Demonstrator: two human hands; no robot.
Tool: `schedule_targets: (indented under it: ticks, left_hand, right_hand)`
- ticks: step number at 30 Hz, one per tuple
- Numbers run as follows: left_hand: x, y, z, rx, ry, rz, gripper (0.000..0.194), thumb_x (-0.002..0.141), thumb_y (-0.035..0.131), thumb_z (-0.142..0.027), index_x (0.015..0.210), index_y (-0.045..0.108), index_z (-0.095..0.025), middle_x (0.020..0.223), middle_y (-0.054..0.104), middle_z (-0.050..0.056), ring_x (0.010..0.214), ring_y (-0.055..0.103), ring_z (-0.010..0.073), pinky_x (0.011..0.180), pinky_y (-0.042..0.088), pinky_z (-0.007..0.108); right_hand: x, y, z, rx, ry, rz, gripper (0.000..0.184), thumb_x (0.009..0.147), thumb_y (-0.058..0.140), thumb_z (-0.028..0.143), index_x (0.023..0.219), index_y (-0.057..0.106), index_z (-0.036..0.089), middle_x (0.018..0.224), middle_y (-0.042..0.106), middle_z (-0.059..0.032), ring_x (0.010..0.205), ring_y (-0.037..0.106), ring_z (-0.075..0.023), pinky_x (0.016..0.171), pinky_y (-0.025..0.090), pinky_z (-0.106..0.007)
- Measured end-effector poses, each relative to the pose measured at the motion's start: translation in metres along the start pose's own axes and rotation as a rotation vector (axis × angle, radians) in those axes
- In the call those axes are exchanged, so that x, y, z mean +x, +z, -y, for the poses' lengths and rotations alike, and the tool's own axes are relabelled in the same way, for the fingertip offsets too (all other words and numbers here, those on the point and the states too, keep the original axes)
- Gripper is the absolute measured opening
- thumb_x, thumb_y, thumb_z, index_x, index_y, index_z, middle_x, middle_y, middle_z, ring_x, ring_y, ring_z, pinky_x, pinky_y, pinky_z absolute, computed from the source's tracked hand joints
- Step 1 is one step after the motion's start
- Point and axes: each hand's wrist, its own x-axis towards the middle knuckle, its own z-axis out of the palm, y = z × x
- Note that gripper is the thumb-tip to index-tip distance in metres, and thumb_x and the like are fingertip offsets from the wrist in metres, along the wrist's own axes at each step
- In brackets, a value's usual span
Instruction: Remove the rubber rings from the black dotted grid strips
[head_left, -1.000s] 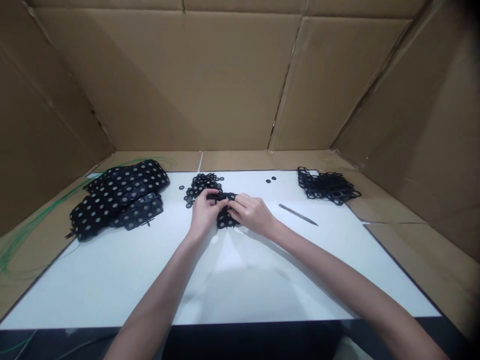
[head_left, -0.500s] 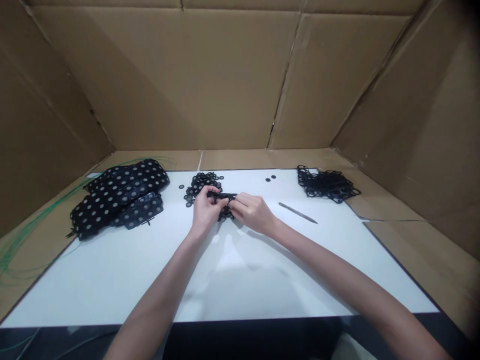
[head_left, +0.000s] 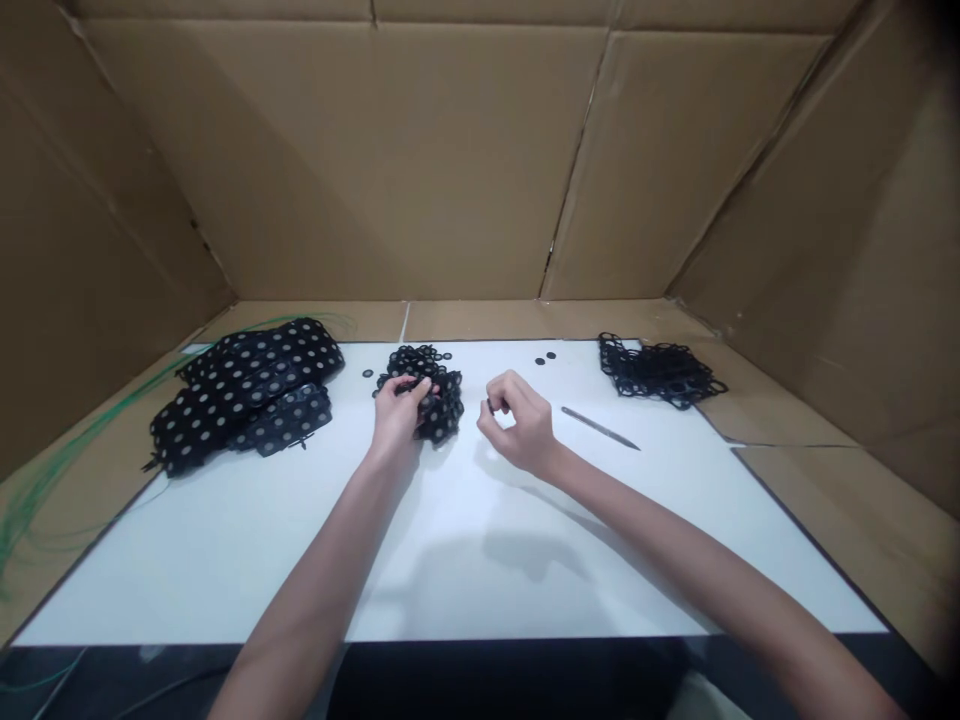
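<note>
The hands are apart. The left hand (head_left: pixel 396 410) is closed on a crumpled piece of black rubber lattice (head_left: pixel 446 415), a sheet of joined rings, with its fingers curled over the top of the piece. That piece sits near the far edge of the white counter (head_left: pixel 187 590), about midway along it. The right hand (head_left: pixel 517 425) is off the lattice and just to its right, with the fingers bent in toward the thumb. A small dark bit shows at its fingertips, too small to tell what it is.

Just behind the left hand, touching the lattice, lies a loose heap of small black rubber rings (head_left: pixel 416 361). Two small black rubber discs (head_left: pixel 545 357) lie near the far edge, to the right of that heap. Farther right, a tangled pile of black rubber lattice offcuts (head_left: pixel 660 372) sits at the far right corner, lapping over the counter's edge. A slim steel spike (head_left: pixel 600 428) lies on the counter between the right hand and that pile. Near the far left corner rests a stack of black rubber sheets dotted with grey discs (head_left: pixel 247 390). Thin green wire (head_left: pixel 97 425) runs beyond the left edge, and brown corrugated cardboard walls (head_left: pixel 337 160) rise behind and beside the counter.
</note>
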Motion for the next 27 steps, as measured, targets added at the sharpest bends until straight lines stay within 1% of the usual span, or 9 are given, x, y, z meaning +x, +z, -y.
schedule_targets:
  ticks: [2,4,6,7,10,14,19,23,27]
  left_hand:
    - [0.000,0.000,-0.001,0.023,-0.031,0.064,0.029,0.058,0.067,-0.027,0.081,0.051,-0.017,0.066,0.061,0.002,0.059,0.058,0.0124,0.050,0.039,0.020]
    - [-0.001,0.000,-0.003,0.018,-0.064,0.128,0.027,0.058,0.066,-0.028,0.079,0.052,-0.017,0.063,0.060,0.001,0.056,0.056,0.0110,0.049,0.038,0.020]
    - [-0.003,0.000,-0.005,0.008,-0.097,0.175,0.028,0.055,0.067,-0.022,0.078,0.052,-0.017,0.060,0.058,-0.001,0.053,0.053,0.0089,0.052,0.040,0.020]
    - [-0.005,0.001,-0.007,0.003,-0.105,0.191,0.029,0.053,0.067,-0.018,0.078,0.052,-0.017,0.059,0.057,-0.002,0.051,0.052,0.0081,0.054,0.041,0.021]
    - [-0.010,0.002,-0.011,-0.006,-0.109,0.245,0.033,0.050,0.067,-0.010,0.078,0.052,-0.017,0.058,0.056,-0.002,0.052,0.052,0.0077,0.060,0.044,0.023]
    - [-0.013,0.003,-0.012,-0.003,-0.150,0.261,0.024,0.055,0.062,-0.009,0.075,0.052,-0.017,0.061,0.058,0.000,0.055,0.054,0.0080,0.062,0.045,0.023]
    - [-0.011,0.001,-0.008,0.001,-0.145,0.305,0.020,0.058,0.061,-0.011,0.077,0.055,-0.017,0.063,0.058,0.000,0.057,0.055,0.0084,0.062,0.045,0.022]
    - [-0.010,0.000,-0.006,-0.017,-0.152,0.316,0.026,0.056,0.065,-0.013,0.081,0.058,-0.016,0.065,0.059,0.001,0.058,0.055,0.0089,0.063,0.045,0.023]
    - [-0.011,0.001,-0.006,0.053,-0.082,0.305,0.027,0.055,0.067,-0.017,0.081,0.060,-0.015,0.064,0.058,0.001,0.056,0.053,0.0087,0.061,0.045,0.024]
  right_hand:
    - [0.004,0.000,0.002,0.112,0.205,0.028,0.020,0.068,0.043,0.011,0.062,0.027,0.022,0.065,0.046,0.0005,0.053,0.037,-0.0093,0.051,0.035,-0.024]
    - [0.008,0.000,-0.001,0.205,0.376,0.102,0.019,0.066,0.044,0.011,0.063,0.029,0.021,0.067,0.050,0.0019,0.051,0.036,-0.0077,0.051,0.034,-0.022]
    - [0.010,0.000,-0.006,0.273,0.467,0.167,0.014,0.067,0.044,0.012,0.069,0.034,0.021,0.066,0.051,0.0036,0.054,0.040,-0.0080,0.055,0.035,-0.022]
    - [0.010,0.000,-0.008,0.298,0.475,0.198,0.013,0.069,0.044,0.012,0.076,0.038,0.021,0.066,0.051,0.0045,0.056,0.043,-0.0085,0.058,0.037,-0.022]
    - [0.010,0.001,-0.014,0.297,0.407,0.301,0.019,0.076,0.041,0.013,0.093,0.046,0.021,0.072,0.053,0.0031,0.067,0.049,-0.0099,0.068,0.039,-0.024]
    - [0.009,0.003,-0.015,0.161,0.306,0.388,0.019,0.084,0.041,0.022,0.091,0.058,0.019,0.083,0.055,-0.0030,0.076,0.052,-0.0122,0.072,0.040,-0.025]
    - [0.009,0.004,-0.015,0.048,0.254,0.456,0.022,0.083,0.047,0.022,0.100,0.059,0.016,0.074,0.052,-0.0015,0.063,0.049,-0.0101,0.064,0.040,-0.023]
    - [0.010,0.004,-0.019,0.032,0.229,0.448,0.019,0.079,0.053,0.023,0.095,0.062,0.018,0.068,0.049,0.0012,0.057,0.046,-0.0083,0.059,0.039,-0.021]
    - [0.008,0.003,-0.021,-0.011,0.176,0.419,0.016,0.076,0.058,0.024,0.090,0.062,0.018,0.066,0.048,0.0017,0.056,0.046,-0.0081,0.057,0.040,-0.021]
